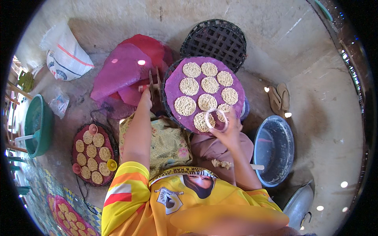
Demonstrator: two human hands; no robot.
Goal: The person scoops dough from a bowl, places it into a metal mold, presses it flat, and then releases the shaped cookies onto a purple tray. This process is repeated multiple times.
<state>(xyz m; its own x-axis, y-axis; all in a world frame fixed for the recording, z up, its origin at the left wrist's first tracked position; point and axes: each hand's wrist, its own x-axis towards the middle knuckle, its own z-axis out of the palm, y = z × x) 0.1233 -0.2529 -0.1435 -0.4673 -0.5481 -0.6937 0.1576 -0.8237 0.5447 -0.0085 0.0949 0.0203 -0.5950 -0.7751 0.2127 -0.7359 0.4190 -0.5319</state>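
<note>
My left hand point(145, 96) grips a wooden tool point(155, 84) with a cylindrical part, held left of a round dark woven tray point(168, 104). On the tray lies a purple sheet point(198, 80) with several flat noodle-like discs point(189, 85). My right hand point(227, 133) holds a pale ring point(215, 128) by its lower right side, over the discs near the tray's lower right edge. The tray rests above my lap, where patterned cloth point(155, 137) shows.
A second disc tray point(111, 135) and green basin point(44, 139) are left; a blue basin point(275, 145), sandals point(281, 98) and metal pan point(297, 208) right. Woven trays point(212, 41), pink-red sheets point(118, 72) and a white sack point(67, 59) are behind. More discs point(69, 215) lie lower left.
</note>
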